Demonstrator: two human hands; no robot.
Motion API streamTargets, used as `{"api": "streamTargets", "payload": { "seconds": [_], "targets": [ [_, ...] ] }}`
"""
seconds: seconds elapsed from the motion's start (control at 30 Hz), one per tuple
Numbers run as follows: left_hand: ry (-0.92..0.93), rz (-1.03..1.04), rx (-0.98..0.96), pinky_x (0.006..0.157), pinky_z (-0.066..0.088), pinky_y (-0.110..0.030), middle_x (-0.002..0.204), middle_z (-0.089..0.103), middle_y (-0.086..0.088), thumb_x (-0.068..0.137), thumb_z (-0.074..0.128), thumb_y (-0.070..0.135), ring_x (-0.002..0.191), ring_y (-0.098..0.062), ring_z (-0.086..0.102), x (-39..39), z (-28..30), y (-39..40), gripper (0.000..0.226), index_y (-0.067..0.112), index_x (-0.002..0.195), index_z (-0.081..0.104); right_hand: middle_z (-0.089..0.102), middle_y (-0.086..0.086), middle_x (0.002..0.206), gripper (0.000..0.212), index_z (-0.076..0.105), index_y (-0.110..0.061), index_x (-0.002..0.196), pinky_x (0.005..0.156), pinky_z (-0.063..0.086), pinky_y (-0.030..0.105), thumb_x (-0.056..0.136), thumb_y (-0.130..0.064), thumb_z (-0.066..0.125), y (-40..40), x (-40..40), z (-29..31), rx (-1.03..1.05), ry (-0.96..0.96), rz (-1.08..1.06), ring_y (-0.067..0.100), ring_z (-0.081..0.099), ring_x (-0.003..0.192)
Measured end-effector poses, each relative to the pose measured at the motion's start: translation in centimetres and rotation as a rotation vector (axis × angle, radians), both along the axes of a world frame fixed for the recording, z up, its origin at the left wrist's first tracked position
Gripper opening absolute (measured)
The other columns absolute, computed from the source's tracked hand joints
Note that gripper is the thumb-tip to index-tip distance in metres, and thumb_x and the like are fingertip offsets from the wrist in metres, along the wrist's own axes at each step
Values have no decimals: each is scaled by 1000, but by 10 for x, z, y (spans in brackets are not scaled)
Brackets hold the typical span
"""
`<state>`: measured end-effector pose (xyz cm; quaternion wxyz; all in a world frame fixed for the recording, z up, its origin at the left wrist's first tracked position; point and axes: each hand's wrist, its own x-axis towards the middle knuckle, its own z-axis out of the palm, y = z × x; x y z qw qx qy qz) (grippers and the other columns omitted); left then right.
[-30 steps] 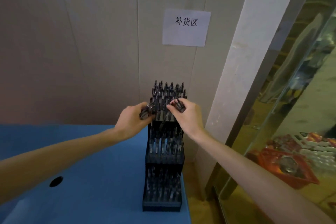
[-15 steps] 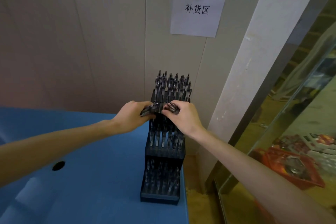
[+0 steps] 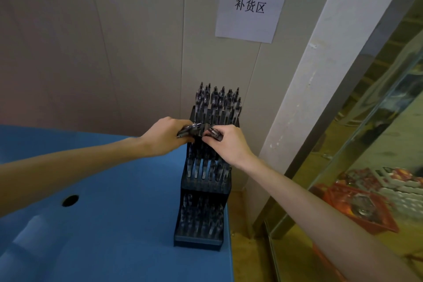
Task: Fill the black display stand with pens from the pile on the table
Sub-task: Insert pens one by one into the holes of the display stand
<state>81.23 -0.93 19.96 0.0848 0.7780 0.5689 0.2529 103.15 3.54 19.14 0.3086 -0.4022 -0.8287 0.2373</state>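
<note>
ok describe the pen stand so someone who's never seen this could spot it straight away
Find the blue table against the pale panelled wall, and follow it to its right edge, below the white paper sign. There stands the black stand, stepped in tiers and bristling with upright pens. It is the only tall dark thing on the table, and both hands meet at it.

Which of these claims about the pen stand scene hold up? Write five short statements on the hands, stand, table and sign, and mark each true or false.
1. The black display stand sits at the right edge of the blue table. True.
2. The left hand lies flat on the table. False: it holds pens at the stand.
3. The right hand pinches a pen. True.
4. The stand's top tier is empty. False: pens stand upright in it.
5. The paper sign lies on the table. False: it hangs on the wall.
</note>
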Motion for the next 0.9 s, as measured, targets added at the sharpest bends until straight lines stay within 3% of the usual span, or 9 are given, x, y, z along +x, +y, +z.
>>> {"api": "streamTargets", "payload": {
  "seconds": [0.2, 0.27, 0.37, 0.5, 0.6, 0.67, 0.77, 0.9],
  "targets": [
    [-30, 48, 3, 48, 49, -29, 57, 60, 7, 92, 72, 33, 47, -10, 58, -1, 3, -5, 22, 26, 78, 57, 65, -17, 74, 10, 70, -32, 83, 62, 44, 25, 88, -31, 78, 7, -9, -3, -53, -146, 15, 0, 60, 66],
    [-29, 62, 7, 47, 47, -28, 56, 58, 9, 91, 73, 33, 47, -8, 58, 0, 5, -5, 26, 32, 74, 54, 67, -17, 77, 8, 71, -32, 85, 61, 44, 26, 88, -34, 78, 5, -10, -5, -70, -86, -1, 1, 61, 69],
    [36, 61, -1, 47, 38, -23, 57, 58, 11, 90, 74, 31, 46, -4, 54, 5, 2, -4, 31, 37, 71, 51, 71, -6, 75, 22, 73, -20, 86, 62, 51, 40, 95, -39, 69, 0, -8, -4, -59, 35, -23, 15, 64, 68],
    [48, 55, -37, 50, 46, -27, 60, 60, 9, 91, 74, 31, 49, -5, 58, 9, -4, -2, 22, 23, 77, 59, 73, -7, 73, 29, 71, -15, 92, 60, 45, 23, 103, -38, 57, -3, 8, 5, -102, 258, -64, 5, 57, 52],
    [34, 72, -29, 52, 46, -30, 59, 58, 10, 93, 71, 31, 50, -10, 58, 10, -6, 1, 24, 24, 76, 56, 75, 3, 76, 33, 71, -11, 96, 55, 53, 31, 105, -36, 52, -4, 22, 9, -185, 362, -111, 20, 61, 51],
    [42, 73, -34, 51, 46, -30, 59, 58, 7, 94, 70, 30, 50, -12, 59, 11, -5, 3, 25, 23, 74, 56, 75, 3, 76, 34, 73, -12, 96, 56, 55, 30, 106, -35, 51, -2, 31, 9, -174, 370, -142, 24, 66, 56],
    [80, 65, -67, 51, 53, -33, 59, 61, 4, 98, 65, 32, 48, -11, 62, 11, -4, 4, 23, 20, 79, 60, 74, -1, 75, 33, 74, -22, 89, 63, 55, 26, 105, -37, 51, 3, 41, 6, -85, 325, -186, 17, 69, 62],
    [93, 96, -86, 50, 53, -30, 57, 61, 6, 97, 65, 34, 45, -7, 61, 6, -3, 4, 25, 22, 76, 60, 55, 5, 53, 42, 74, -25, 82, 48, 38, 21, 105, -47, 46, 6, 50, 5, 19, 267, -236, 11, 49, 44]
  ]
}}
